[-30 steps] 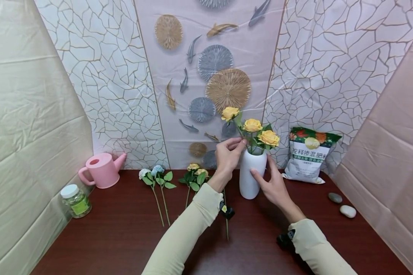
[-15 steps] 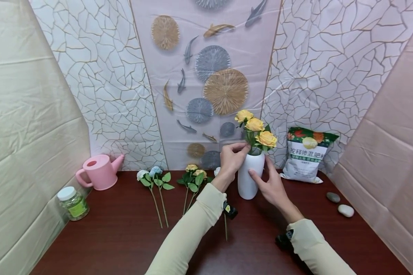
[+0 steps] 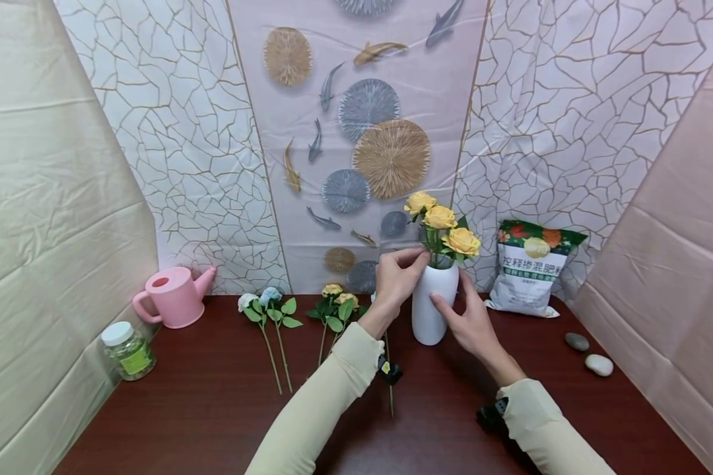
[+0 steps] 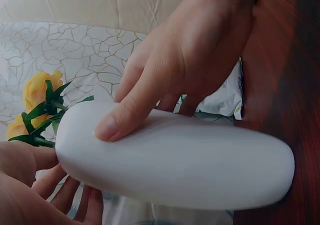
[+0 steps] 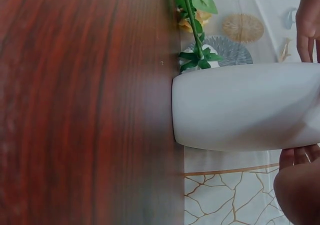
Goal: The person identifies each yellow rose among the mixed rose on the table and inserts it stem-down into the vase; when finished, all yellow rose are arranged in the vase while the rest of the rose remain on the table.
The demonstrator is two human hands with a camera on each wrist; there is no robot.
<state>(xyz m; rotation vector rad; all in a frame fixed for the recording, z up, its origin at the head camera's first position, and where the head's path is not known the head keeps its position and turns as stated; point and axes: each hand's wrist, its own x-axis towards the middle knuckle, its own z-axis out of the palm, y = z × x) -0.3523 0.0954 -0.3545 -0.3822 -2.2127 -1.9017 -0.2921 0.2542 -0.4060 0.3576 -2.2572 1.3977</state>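
A white vase (image 3: 431, 315) stands upright on the dark red table, with three yellow roses (image 3: 440, 216) rising from its mouth. At the rim, my left hand (image 3: 395, 282) pinches the stem of the leftmost yellow rose (image 3: 420, 202) between thumb and fingers. My right hand (image 3: 474, 326) holds the vase from the right, its thumb lying across the front. Seen in the left wrist view, the thumb of the right hand (image 4: 190, 55) rests on the white wall, and the left fingers sit right at the opening. The lower stems are hidden inside.
Left of the vase lie yellow flowers (image 3: 346, 300), partly behind the left arm, and white and blue flowers (image 3: 270, 295). A pink watering can (image 3: 177, 300) and a lidded jar (image 3: 129, 353) stand far left. On the right are a fertilizer bag (image 3: 529, 270) and two stones (image 3: 598, 365).
The leftmost yellow rose has moved right and slightly down, close against the other two, with my left hand still at its stem. My right hand keeps its hold on the vase.
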